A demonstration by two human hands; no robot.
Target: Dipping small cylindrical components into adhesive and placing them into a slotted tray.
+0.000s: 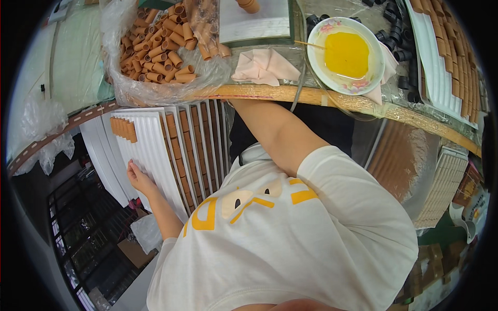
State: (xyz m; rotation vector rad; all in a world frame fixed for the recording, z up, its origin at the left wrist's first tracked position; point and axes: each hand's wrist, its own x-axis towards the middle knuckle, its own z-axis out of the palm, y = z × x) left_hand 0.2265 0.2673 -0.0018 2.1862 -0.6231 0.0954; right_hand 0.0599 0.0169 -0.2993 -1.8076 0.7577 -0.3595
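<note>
My left hand is by the near edge of a white ribbed tray, its fingers curled in. Whatever lies between the fingertips, if anything, is too small to tell. A short row of orange-brown tubes lies at the far left corner of this tray. To its right, more white trays with brown tubes are stacked in a slanted row beneath the table. My right forearm crosses in front of me toward the table edge near these trays. The right hand itself is hidden at the wooden edge.
On the table, a plastic-lined heap of orange-brown tubes stands left, beside a pink cloth. A flowered bowl holds yellow liquid and a thin stick. Black fittings lie right of it. The wooden table edge curves across.
</note>
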